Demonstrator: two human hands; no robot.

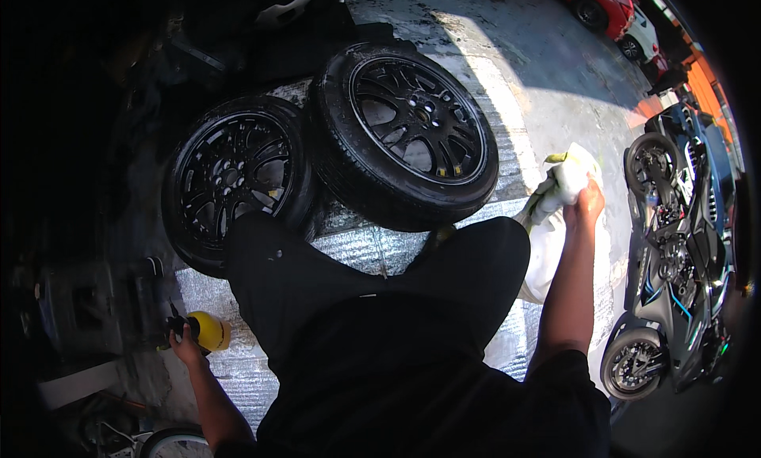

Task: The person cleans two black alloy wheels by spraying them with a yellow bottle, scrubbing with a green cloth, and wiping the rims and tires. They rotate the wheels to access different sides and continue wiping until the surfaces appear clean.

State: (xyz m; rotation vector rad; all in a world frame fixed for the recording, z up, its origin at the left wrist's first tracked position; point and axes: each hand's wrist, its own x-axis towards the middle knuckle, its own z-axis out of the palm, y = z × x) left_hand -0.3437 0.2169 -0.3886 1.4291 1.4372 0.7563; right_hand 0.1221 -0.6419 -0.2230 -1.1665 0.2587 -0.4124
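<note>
Two black car wheels with tyres lean in front of me: one [238,177] on the left, the other [412,129] overlapping it on the right. My knees in black trousers [372,299] fill the middle of the view. My left hand [186,345] grips a yellow spray bottle [210,330] by its black trigger head, low at the left. My right hand [585,204] is raised at the right and clutches a white and yellow-green cloth [563,181].
A silvery mat [357,248] covers the wet concrete ground under the wheels. A blue and black motorcycle [678,252] stands at the right. A red car [598,2] is parked far back. Dark equipment [71,307] sits at the left.
</note>
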